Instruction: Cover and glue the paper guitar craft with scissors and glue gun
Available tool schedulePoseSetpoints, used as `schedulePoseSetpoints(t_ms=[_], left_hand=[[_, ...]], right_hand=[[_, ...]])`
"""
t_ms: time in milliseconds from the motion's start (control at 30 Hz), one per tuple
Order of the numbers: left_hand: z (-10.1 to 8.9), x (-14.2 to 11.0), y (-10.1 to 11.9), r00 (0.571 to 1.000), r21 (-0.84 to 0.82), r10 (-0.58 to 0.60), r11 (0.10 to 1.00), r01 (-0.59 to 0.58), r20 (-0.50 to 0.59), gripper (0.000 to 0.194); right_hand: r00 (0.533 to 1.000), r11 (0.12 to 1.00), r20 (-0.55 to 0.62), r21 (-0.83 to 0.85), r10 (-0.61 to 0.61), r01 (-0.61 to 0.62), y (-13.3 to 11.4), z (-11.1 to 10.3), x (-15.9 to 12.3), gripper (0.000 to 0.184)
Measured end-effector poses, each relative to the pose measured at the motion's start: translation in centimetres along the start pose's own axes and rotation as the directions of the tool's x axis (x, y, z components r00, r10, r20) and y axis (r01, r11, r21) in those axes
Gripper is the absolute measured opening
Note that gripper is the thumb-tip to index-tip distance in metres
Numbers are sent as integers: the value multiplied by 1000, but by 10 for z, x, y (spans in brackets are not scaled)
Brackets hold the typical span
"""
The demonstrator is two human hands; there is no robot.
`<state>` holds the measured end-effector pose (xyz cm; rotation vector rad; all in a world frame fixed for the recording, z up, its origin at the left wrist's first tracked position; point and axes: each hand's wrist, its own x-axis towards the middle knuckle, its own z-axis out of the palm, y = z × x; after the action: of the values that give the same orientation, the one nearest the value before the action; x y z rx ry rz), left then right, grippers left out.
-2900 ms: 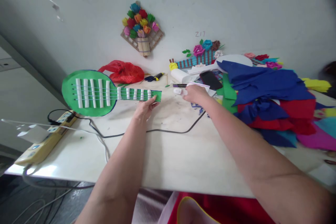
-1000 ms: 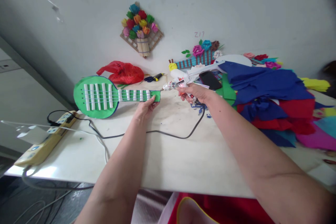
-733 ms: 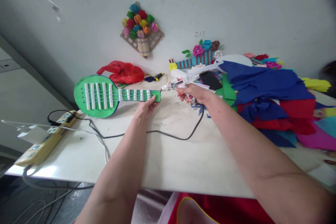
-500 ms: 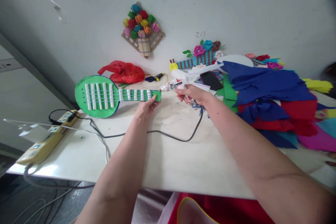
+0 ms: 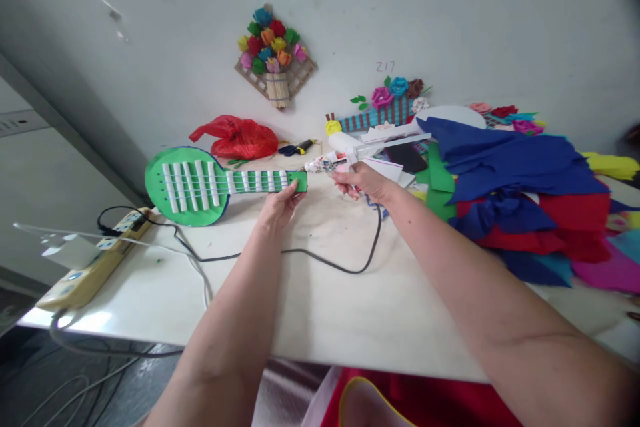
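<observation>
My left hand (image 5: 287,203) grips the head end of a green paper guitar (image 5: 154,181), thumb on top, holding it up above the table. White rolled strips and thin strings run across its round body and neck. In my right hand (image 5: 361,181) is a glue gun (image 5: 345,159), with a long white glue stick (image 5: 405,141) coming out of its back. The gun's messy nozzle (image 5: 315,165) points left, right by the upper corner of the guitar's head. Whether the tip touches the guitar I cannot tell. Part of the gun's handle is hidden by my fingers.
The black cord (image 5: 327,263) loops across the white table (image 5: 320,320) to a yellow power strip (image 5: 85,277) at left. Behind lie a red plastic bag (image 5: 245,139) and pliers (image 5: 301,147). At right, a phone (image 5: 407,156) and piled coloured cloth (image 5: 515,160).
The glue gun has tilted and shifted slightly left, closer to the guitar's head. The guitar stays in my left hand, and the whole view has moved a little.
</observation>
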<state>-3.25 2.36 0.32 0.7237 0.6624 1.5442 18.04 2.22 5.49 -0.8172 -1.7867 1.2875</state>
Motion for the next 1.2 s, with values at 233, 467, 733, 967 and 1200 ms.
schedulePoseSetpoints(t_ms=[233,467,733,967,1200], left_hand=[[2,0,0,1000,8,9,1000,-9,-13,15],[2,-1,0,1000,14,-4,1000,4,-11,13],[3,-2,1,1000,15,-6,1000,7,-16,11],[1,-3,1,999,21,13,1000,-13,29,11],[4,-5,2,1000,43,14,999,-14,1,13]], right_hand=[[1000,1000,-9,-20,-15,14,1,2,1,36],[1000,1000,13,-15,-23,23,2,0,0,38],[999,1000,37,-7,2,-2,3,0,0,36],[997,999,57,-6,43,-43,1,-2,-2,37],[998,999,56,-38,21,-19,1,-3,-2,39]])
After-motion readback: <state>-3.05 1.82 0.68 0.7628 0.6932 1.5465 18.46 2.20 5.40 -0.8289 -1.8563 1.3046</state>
